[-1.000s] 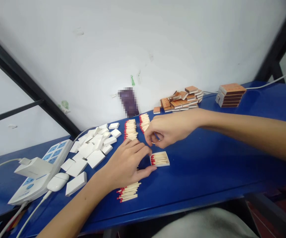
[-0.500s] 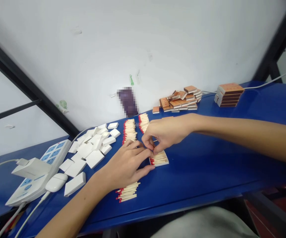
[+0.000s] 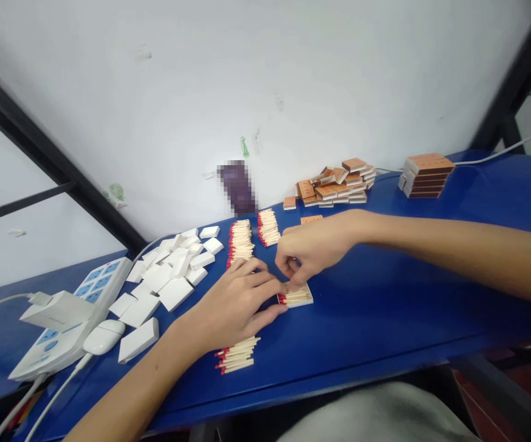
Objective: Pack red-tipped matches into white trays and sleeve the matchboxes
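Note:
A small white matchbox tray [image 3: 309, 301] lies on the blue tabletop with red-tipped matches [image 3: 296, 297] in it. My left hand [image 3: 242, 301] grips the tray's left end between thumb and fingers. Over the tray's far side, my right hand [image 3: 309, 252] is curled, its thumb down at the matches; whether a match sits in its fingers is hidden. A loose bunch of matches [image 3: 238, 355] is on the near side of my left hand. Beyond my hands are two rows of matches, a longer left row [image 3: 241, 240] and a shorter right row [image 3: 269, 227].
White matchbox trays [image 3: 168, 270] are heaped at left, beside a power strip [image 3: 104, 288] and a white earphone case [image 3: 104, 337]. Against the wall are a pile of orange matchbox sleeves [image 3: 334, 187] and a neat stack of matchboxes [image 3: 426, 175]. A blurred dark phone-like object [image 3: 238, 189] leans there.
My right hand has shifted slightly right and away from my left fingers, with its thumb now over the matches. The left hand keeps its hold on the tray.

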A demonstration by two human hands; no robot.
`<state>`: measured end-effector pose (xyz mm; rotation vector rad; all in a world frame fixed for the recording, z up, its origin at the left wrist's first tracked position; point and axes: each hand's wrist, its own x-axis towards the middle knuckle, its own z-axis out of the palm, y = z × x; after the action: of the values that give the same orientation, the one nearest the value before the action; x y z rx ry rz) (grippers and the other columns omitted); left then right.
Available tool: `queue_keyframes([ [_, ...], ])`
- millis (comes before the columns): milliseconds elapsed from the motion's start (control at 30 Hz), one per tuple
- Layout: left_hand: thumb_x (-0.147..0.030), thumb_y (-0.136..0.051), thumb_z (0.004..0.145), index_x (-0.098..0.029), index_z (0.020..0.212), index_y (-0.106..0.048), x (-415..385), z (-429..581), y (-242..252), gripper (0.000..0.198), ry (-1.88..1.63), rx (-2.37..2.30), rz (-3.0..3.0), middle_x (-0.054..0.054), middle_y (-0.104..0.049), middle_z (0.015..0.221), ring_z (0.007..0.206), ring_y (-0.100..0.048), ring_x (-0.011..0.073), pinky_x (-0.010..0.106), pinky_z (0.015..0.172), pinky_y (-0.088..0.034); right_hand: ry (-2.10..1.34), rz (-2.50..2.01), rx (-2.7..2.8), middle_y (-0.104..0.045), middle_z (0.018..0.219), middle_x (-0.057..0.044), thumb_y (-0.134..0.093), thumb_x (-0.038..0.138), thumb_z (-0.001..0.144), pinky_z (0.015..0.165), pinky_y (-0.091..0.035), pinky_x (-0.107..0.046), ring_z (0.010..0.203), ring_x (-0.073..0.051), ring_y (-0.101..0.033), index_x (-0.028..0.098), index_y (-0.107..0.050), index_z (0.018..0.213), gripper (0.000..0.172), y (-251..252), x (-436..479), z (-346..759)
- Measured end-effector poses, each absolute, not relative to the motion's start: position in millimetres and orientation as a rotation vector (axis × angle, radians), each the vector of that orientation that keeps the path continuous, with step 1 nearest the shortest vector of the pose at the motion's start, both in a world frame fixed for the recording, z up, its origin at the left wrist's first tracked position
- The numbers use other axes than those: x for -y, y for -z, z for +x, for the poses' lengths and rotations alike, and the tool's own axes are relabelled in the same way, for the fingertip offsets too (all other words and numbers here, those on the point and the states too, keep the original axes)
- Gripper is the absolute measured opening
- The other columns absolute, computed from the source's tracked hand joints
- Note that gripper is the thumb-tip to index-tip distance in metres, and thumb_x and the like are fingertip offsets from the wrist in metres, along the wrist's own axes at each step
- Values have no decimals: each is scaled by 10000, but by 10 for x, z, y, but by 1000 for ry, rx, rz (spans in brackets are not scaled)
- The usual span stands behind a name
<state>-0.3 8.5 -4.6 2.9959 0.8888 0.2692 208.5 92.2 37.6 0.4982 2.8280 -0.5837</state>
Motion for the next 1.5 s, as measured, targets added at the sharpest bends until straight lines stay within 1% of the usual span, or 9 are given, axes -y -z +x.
queue_keyframes([
  [133,-354,-502,1025,-183,1226,-588,-85,-16,69,278,-285,-938,3025,101,-646,1050,1043,-520,256,409,907,-435,411,566,-2883,-667,781,-17,-606,223,885,618,-357,-245,687,-132,-552,143,-691,855,120,-427,-934,2128],
  [267,-361,-492,1028,-182,1239,-569,-84,-22,76,288,-282,-940,3037,103,-634,1048,1034,-528,258,408,896,-442,124,819,-2870,-679,961,-75,-656,276,866,611,-339,-269,771,-182,-561,146,-675,1038,216,-363,-960,2144],
  [367,-353,-491,1028,-190,1246,-542,-82,-20,71,277,-274,-953,3029,88,-633,1035,999,-538,249,403,882,-443,50,880,-2784,-672,1032,-127,-594,238,897,606,-328,-285,790,-200,-562,117,-670,1038,201,-288,-980,2130],
  [533,-347,-538,1000,-197,1129,-494,-89,-9,66,203,-332,-1029,2987,50,-648,1013,924,-563,232,390,841,-444,128,814,-2780,-673,865,-67,-560,150,868,582,-311,-283,677,-154,-520,129,-678,896,123,-364,-990,2165],
  [667,-351,-544,995,-202,1073,-476,-98,-15,78,181,-380,-1027,2981,47,-654,1033,936,-584,233,381,843,-447,382,663,-2898,-648,754,-21,-550,131,841,585,-318,-278,618,-124,-481,123,-683,857,134,-492,-936,2190],
  [800,-365,-527,998,-196,1083,-509,-95,-30,80,190,-331,-1037,3000,62,-651,1004,935,-592,249,388,827,-455,477,542,-2901,-645,763,-6,-615,224,857,619,-348,-265,672,-130,-513,144,-696,895,120,-448,-889,2129],
  [1067,-335,-535,1000,-201,1133,-599,-99,-9,65,200,-303,-964,3065,55,-673,951,917,-604,243,373,815,-441,529,569,-2852,-640,855,-20,-653,434,878,623,-354,-262,755,-160,-553,166,-663,993,292,-386,-934,2131],
  [1200,-339,-541,1000,-199,1159,-611,-100,-15,74,223,-318,-950,3070,56,-690,985,930,-604,242,380,838,-440,598,566,-2745,-638,847,-14,-674,444,870,642,-354,-263,718,-148,-549,152,-659,967,308,-360,-925,2107],
  [1500,-341,-559,992,-182,1142,-620,-105,-14,61,227,-343,-930,3070,66,-687,942,919,-611,241,372,815,-465,581,612,-2741,-626,788,-9,-606,346,918,646,-348,-266,724,-156,-533,166,-666,957,194,-354,-926,2112],
])
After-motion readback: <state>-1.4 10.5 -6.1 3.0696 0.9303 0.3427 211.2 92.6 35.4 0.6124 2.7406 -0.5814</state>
